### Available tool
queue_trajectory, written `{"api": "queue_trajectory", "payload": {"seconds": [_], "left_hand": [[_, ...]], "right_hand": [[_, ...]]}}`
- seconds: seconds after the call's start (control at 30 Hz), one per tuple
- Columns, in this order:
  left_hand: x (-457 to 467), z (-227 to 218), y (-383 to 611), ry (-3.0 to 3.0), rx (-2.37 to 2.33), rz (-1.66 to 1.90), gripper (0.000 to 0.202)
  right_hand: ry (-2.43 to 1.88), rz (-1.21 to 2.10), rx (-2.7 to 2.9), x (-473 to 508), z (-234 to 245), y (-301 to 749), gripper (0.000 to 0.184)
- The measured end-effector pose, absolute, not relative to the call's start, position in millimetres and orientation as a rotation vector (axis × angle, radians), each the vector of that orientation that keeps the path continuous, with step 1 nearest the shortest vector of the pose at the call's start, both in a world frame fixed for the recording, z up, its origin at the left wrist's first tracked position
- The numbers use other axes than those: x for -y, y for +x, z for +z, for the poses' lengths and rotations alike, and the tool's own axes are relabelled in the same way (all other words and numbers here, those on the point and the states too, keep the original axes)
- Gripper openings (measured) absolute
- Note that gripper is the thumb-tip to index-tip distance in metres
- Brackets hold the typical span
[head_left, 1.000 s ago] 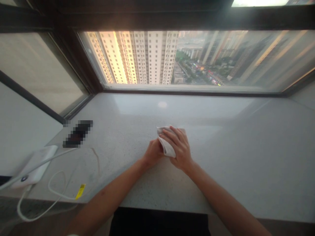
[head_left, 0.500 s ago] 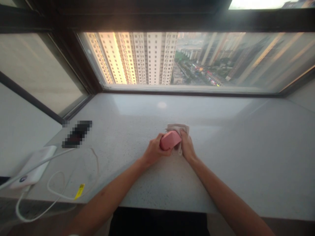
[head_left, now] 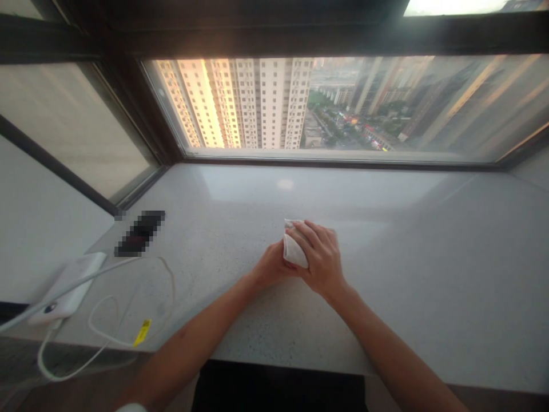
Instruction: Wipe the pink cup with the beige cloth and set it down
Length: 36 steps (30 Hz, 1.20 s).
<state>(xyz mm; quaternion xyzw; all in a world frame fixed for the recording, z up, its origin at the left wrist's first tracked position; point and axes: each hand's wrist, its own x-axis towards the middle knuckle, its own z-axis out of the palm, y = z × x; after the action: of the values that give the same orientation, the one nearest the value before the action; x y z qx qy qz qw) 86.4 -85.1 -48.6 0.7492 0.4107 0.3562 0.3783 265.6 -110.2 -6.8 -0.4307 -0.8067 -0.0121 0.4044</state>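
Over the middle of the white sill, my two hands meet around a folded white cloth (head_left: 294, 252). My right hand (head_left: 325, 257) lies across the cloth from above, fingers curled over it and pressing it down. From the left, my left hand (head_left: 271, 262) grips the pink, rounded object under the cloth. Cloth and right hand now hide nearly all of that object, so its kind cannot be made out. The fingertips of my left hand are also covered.
A white power strip or adapter (head_left: 71, 289) with a white cable (head_left: 92, 323) lies at the left, a yellow tag (head_left: 142, 332) on the cable. Behind it is a dark, pixelated item (head_left: 140, 233). Dark-framed windows (head_left: 317, 166) border the speckled sill (head_left: 429, 274).
My right hand has brought the cloth up over the pink object from its right side, covering it. My left hand stays around the object in about the same place.
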Motion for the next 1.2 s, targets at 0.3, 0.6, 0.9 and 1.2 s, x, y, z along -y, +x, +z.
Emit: {"api": "queue_trajectory", "payload": {"seconds": [0.3, 0.6, 0.9, 1.2], "left_hand": [[86.6, -45.6, 87.4, 1.895, -1.103, 1.027, 0.061], [82.7, -47.2, 86.5, 1.504, -0.958, 1.147, 0.048], [80.7, -44.2, 95.2, 1.246, -1.137, 1.457, 0.049], [91.5, -40.3, 91.6, 1.522, -1.168, 1.400, 0.039]], "right_hand": [[-1.245, 0.760, 1.244, 95.3, -35.2, 266.5, 0.058], [-1.030, 0.455, 1.500, 105.3, -23.8, 256.3, 0.045], [-1.065, 0.957, 0.825, 123.7, -42.2, 209.4, 0.054], [-0.855, 1.238, 0.850, 99.6, -34.7, 230.1, 0.066]]}}
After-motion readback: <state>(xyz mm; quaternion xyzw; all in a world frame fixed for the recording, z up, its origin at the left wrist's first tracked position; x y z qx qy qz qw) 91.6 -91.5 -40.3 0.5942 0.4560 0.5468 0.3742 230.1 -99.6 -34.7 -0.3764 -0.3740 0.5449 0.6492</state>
